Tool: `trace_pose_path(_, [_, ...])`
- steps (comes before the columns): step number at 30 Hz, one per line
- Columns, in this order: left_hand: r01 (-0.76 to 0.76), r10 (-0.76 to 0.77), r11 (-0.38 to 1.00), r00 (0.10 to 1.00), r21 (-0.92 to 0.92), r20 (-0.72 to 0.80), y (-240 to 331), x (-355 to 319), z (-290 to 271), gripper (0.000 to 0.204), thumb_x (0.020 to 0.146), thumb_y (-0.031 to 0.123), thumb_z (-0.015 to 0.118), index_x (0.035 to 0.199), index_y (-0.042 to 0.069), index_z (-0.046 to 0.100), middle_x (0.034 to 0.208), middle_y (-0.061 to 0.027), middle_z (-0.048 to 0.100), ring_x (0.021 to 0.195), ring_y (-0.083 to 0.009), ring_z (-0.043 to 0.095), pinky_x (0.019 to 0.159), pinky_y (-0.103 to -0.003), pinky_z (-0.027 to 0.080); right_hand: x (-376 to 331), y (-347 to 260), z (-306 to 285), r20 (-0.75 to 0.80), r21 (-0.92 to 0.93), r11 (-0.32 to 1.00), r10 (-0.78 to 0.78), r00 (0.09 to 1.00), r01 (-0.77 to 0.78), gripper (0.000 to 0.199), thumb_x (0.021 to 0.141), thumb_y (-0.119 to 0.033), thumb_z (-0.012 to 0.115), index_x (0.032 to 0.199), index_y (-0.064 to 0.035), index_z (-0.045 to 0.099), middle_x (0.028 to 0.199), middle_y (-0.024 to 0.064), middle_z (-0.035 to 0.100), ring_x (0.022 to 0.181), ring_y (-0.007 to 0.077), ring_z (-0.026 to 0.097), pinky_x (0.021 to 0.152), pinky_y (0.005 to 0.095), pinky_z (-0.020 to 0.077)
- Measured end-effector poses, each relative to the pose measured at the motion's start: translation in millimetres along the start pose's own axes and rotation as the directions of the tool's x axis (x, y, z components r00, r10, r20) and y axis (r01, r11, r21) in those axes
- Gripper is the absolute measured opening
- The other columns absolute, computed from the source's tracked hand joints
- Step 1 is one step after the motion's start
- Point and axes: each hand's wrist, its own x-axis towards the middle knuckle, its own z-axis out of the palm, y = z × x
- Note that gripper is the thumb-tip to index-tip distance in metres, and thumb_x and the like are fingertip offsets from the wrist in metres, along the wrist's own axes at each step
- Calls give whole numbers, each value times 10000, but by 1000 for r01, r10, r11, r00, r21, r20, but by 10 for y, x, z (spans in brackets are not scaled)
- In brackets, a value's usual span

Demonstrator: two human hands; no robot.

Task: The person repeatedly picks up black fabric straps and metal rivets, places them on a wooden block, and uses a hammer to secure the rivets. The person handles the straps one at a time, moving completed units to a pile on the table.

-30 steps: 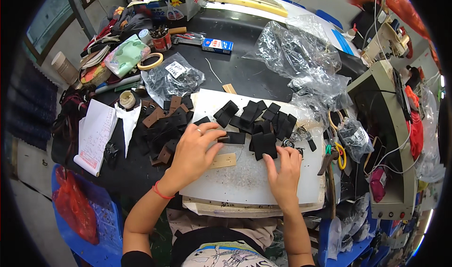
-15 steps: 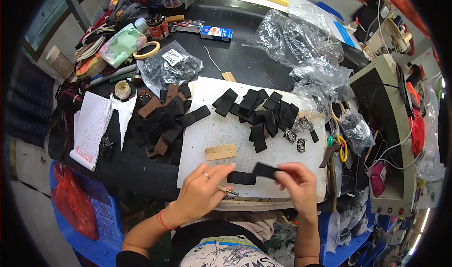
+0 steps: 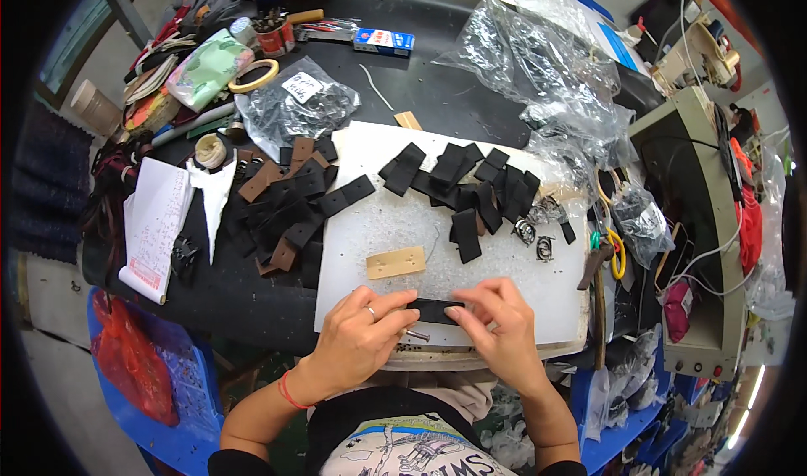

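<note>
My left hand [image 3: 361, 326] is closed around a slim metal punch [image 3: 416, 335], its tip poking out below the fingers, while its fingertips press the left end of a black strip [image 3: 435, 311]. At the strip's other end, my right hand [image 3: 503, 320] grips the edge between thumb and fingers. The strip lies flat at the near side of a white board [image 3: 353, 224]. Just beyond it is a tan rectangular template [image 3: 395, 262] with small holes. Loose black pieces [image 3: 467, 234] are scattered farther back on the board.
Left of the board is a heap of black and brown punched pieces [image 3: 286, 215], near a written notepad [image 3: 155, 224]. Metal buckles [image 3: 545, 247] lie at the board's right, by a hammer [image 3: 595, 262] and yellow-handled scissors [image 3: 618, 253]. Clear plastic bags [image 3: 538, 64] cover the back right.
My right hand has moved left and lowered its black piece over the one on the board, so a single strip shows between my hands. My left hand stays nearly in place with the punch.
</note>
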Motion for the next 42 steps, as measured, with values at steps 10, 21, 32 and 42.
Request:
trace_pose_path(10, [-73, 70, 992, 997, 99, 40, 27, 78, -60, 202, 741, 53, 698, 942, 60, 704, 1115, -18, 674, 730, -193, 540, 639, -305, 481, -106, 210, -78, 106, -192, 901, -374, 921, 388, 243, 747, -53, 783, 978, -42, 708, 1055, 89, 663, 895, 268, 599, 783, 355, 496])
trace_pose_path(21, [-65, 67, 991, 998, 121, -13, 19, 27, 27, 206, 725, 54, 715, 929, 80, 703, 1106, -19, 676, 724, -214, 533, 647, -319, 479, 716, -97, 363, 202, -353, 668, -629, 751, 655, 426, 735, -66, 615, 1160, -31, 612, 1092, 113, 604, 1066, 278, 549, 854, 373, 457])
trace_pose_path(32, [-32, 39, 992, 998, 123, -57, 35, -17, 36, 137, 751, 77, 705, 886, 75, 678, 1098, -14, 672, 742, -194, 549, 647, -314, 478, 164, -123, -3, 205, 294, 943, 100, 974, -159, 152, 885, -15, 678, 1035, -7, 706, 823, 54, 663, 640, 76, 597, 561, 227, 470])
trace_pose_path(42, [57, -61, 997, 995, -54, -77, -11, -3, 19, 529, 774, 82, 763, 1248, -9, 545, 1017, -77, 725, 727, -217, 609, 684, -327, 493, 127, -55, 144, 69, 59, 992, -111, 991, 107, 96, 828, -19, 732, 921, -2, 716, 798, 77, 686, 643, 115, 630, 531, 230, 481])
